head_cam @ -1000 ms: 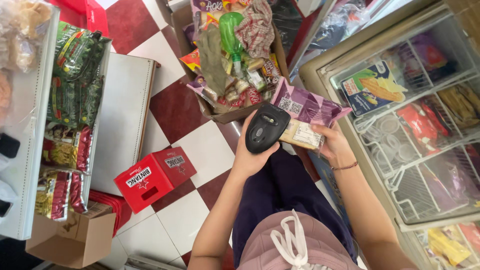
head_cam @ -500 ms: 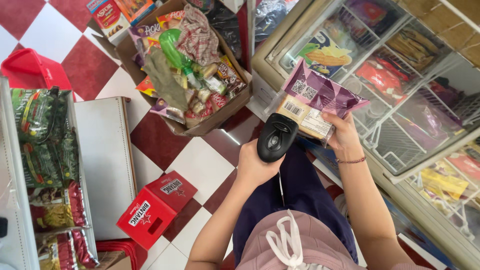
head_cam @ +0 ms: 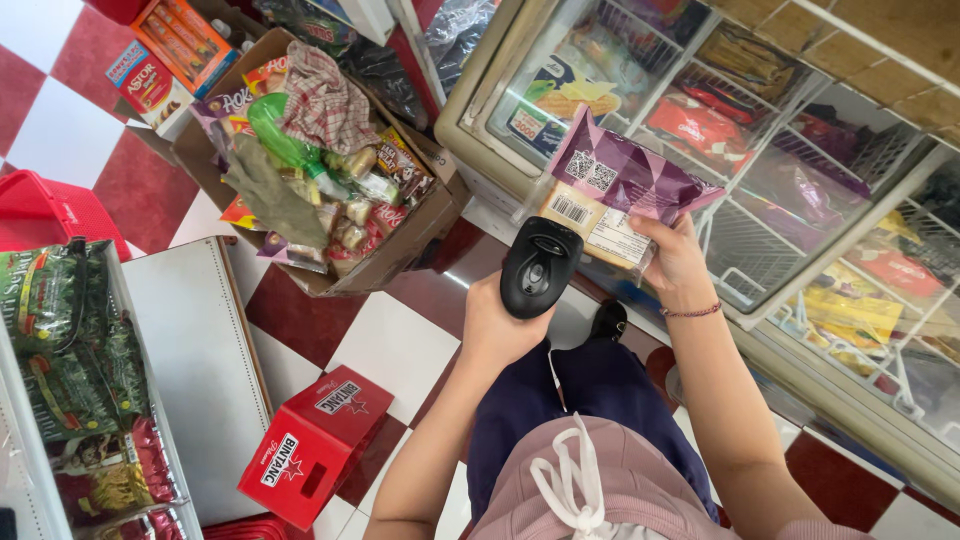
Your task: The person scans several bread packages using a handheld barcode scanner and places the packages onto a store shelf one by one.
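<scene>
My left hand (head_cam: 497, 330) grips a black handheld barcode scanner (head_cam: 540, 266), its head pointing up at the packet. My right hand (head_cam: 675, 258) holds a purple and tan snack packet (head_cam: 612, 190) by its right side, with the barcode label facing the scanner. The scanner's head sits just below and left of the packet's label, almost touching it. Both hands are raised in front of me, above my dark trousers and pink top.
A glass-lidded chest freezer (head_cam: 800, 200) with wire baskets of packets fills the right. An open cardboard box (head_cam: 330, 190) of mixed goods stands on the red-and-white tiled floor at upper left. A red crate (head_cam: 315, 445) and white shelf (head_cam: 195, 370) with green packets lie at left.
The view has shifted, so the box and freezer slid left and down in the frame. Both hands kept the scanner and packet together, raised slightly higher toward the freezer.
</scene>
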